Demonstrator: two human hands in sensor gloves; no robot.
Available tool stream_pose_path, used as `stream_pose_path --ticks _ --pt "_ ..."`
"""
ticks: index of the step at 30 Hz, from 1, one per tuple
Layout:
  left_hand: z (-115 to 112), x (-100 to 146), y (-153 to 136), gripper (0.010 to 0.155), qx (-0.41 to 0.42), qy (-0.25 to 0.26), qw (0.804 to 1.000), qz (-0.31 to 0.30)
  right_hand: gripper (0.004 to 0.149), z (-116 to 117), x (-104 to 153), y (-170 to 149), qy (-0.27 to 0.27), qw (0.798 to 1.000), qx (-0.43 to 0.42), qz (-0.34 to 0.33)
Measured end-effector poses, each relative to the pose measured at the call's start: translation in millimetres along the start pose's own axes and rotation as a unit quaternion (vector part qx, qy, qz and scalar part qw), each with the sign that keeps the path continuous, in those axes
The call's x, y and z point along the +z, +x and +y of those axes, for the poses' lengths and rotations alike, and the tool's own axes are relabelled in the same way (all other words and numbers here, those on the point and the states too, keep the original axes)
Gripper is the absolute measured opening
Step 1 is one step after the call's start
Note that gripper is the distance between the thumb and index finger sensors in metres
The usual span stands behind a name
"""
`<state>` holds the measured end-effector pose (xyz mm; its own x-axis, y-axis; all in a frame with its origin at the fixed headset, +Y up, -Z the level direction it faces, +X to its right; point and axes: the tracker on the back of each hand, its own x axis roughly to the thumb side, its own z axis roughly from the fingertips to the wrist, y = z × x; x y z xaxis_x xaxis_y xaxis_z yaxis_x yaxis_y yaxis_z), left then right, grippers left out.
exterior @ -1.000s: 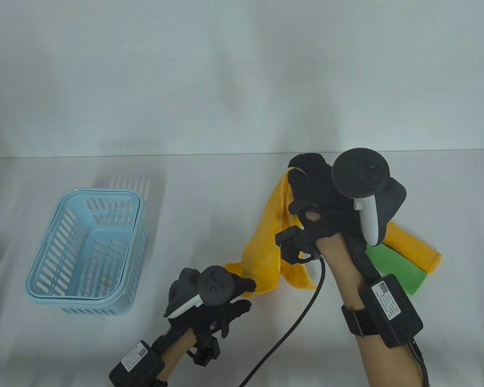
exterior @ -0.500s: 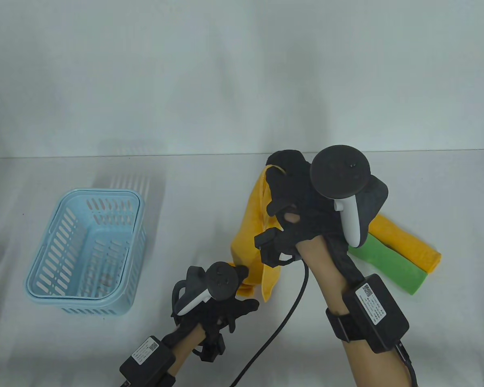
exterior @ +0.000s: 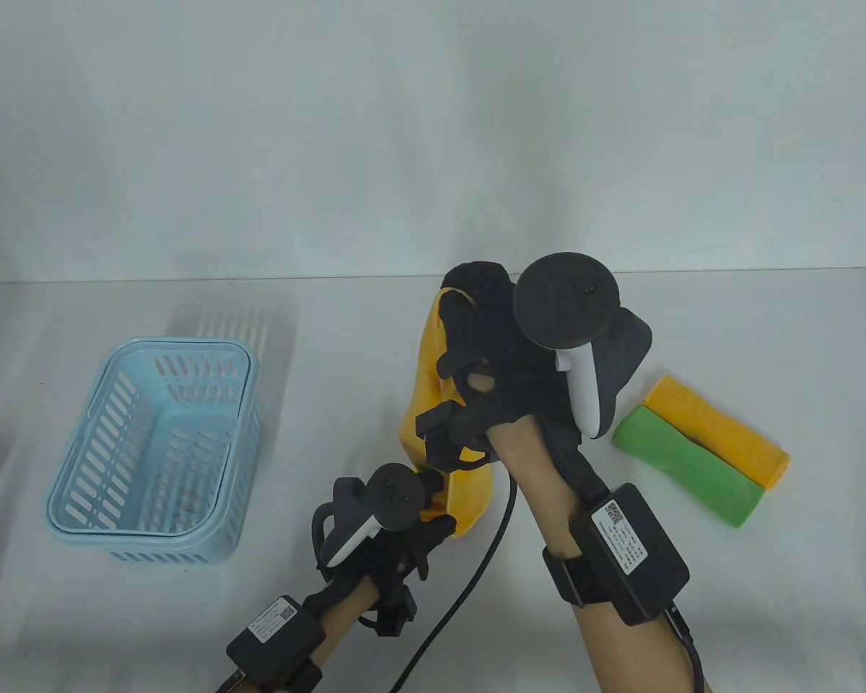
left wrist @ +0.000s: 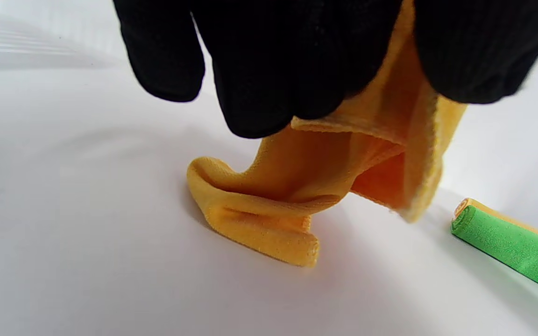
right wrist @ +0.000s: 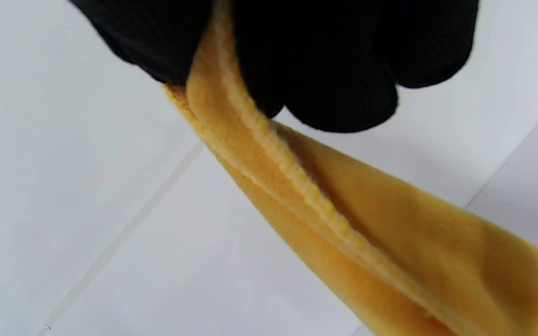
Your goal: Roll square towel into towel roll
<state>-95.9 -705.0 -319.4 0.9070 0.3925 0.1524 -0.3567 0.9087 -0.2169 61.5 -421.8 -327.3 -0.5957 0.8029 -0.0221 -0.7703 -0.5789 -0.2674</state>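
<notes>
My towel (exterior: 420,375) hangs just right of the table's (exterior: 115,635) middle, my right hand (exterior: 491,339) pinching its far end up high and my left hand (exterior: 397,534) gripping its near end low, a fold touching the table. The basket (exterior: 155,451) sits well left of the towel. Two towel rolls (exterior: 700,451) lie side by side to its right, touching each other.
</notes>
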Motion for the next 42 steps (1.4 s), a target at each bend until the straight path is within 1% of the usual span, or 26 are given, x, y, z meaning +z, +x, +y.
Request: stream_pose_path --ticks 2,3,5,7,10,13,15,16,19,21,25,29,32,35,38,42 --pt "-1 -1 0 0.064 -0.003 -0.002 1.0 0.002 0.041 0 0 0 0.003 1.0 -0.005 0.004" --pt "-2 -1 0 0.067 -0.003 -0.004 1.0 0.002 0.041 0 0 0 0.004 1.0 -0.006 0.006" --pt "-4 -1 -1 0.078 0.0 -0.024 1.0 0.001 0.041 -1 0 0 0.004 1.0 -0.009 0.007" --pt "-6 -1 -1 0.089 0.008 -0.029 1.0 0.007 0.041 0 0 1 0.008 1.0 -0.015 0.008" --pt "-6 -2 -2 0.094 0.016 -0.028 0.999 0.012 0.041 2 3 4 0.022 0.999 -0.033 0.008" --pt "-3 -2 -3 0.084 0.024 -0.011 0.999 0.021 0.041 5 6 8 0.027 0.999 -0.033 0.005" --pt "0 -2 -4 0.073 0.028 -0.003 0.999 0.023 0.041 6 6 9 0.025 0.999 -0.029 0.003" --pt "1 -2 -5 0.07 0.032 -0.002 0.999 0.024 0.041 6 6 9 0.022 0.999 -0.026 0.003" --pt "1 -2 -7 0.065 0.034 -0.009 0.999 0.022 0.041 3 3 7 0.009 1.0 -0.011 0.006" --pt "2 -2 -9 0.061 0.026 -0.016 0.999 0.022 0.041 -2 -1 3 -0.009 1.0 0.008 0.009" --pt "11 1 -18 0.056 0.008 -0.004 0.999 0.031 0.041 -17 -9 -9 -0.032 0.999 0.034 0.019" --pt "28 5 -36 0.05 0.011 0.027 0.998 0.059 0.04 -38 -21 -34 -0.053 0.996 0.053 0.047" --pt "38 7 -46 0.044 0.033 0.044 0.996 0.076 0.041 -49 -28 -53 -0.059 0.995 0.057 0.063" --pt "52 10 -56 0.042 0.045 0.072 0.992 0.092 0.043 -59 -35 -79 -0.06 0.993 0.06 0.079" --pt "66 15 -61 0.042 0.048 0.103 0.988 0.101 0.045 -63 -41 -104 -0.044 0.993 0.064 0.09" --pt "86 22 -66 0.041 0.069 0.135 0.983 0.105 0.039 -62 -48 -135 -0.007 0.993 0.07 0.095"
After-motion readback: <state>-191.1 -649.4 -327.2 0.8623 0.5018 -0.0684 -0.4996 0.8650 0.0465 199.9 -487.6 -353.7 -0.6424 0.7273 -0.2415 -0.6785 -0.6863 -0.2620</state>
